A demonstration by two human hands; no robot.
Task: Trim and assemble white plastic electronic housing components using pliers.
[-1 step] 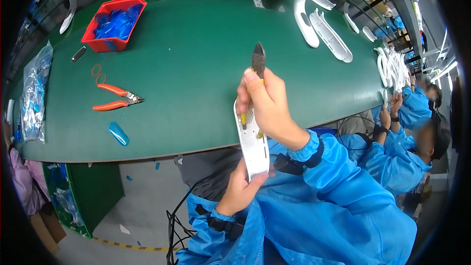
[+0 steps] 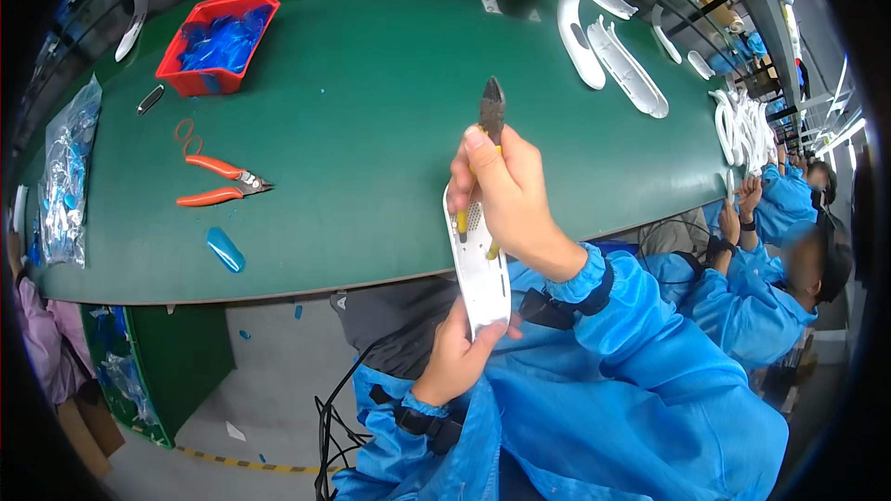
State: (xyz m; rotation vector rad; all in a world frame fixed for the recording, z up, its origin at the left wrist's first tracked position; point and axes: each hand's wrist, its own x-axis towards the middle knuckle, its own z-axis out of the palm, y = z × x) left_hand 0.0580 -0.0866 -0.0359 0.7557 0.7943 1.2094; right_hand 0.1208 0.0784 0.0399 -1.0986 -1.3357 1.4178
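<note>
My left hand (image 2: 455, 353) is closed around the near end of a long white plastic shell (image 2: 483, 292), which has a patch of small holes near its far end. In my right hand (image 2: 510, 190) is a pair of pliers (image 2: 492, 107) with yellow handles. Their dark jaws point away from me, past the shell, while the handle ends lie over its face. My right fingers partly hide the far end of the shell, and whether they also touch it I cannot tell.
On the green table (image 2: 371, 130) lie orange-handled cutters (image 2: 223, 183), a glossy blue piece (image 2: 225, 250), a red bin (image 2: 200, 83) of blue film and a clear bag (image 2: 70, 176) of parts. White shells (image 2: 626, 70) sit at the far right. Co-workers (image 2: 761, 269) sit to the right.
</note>
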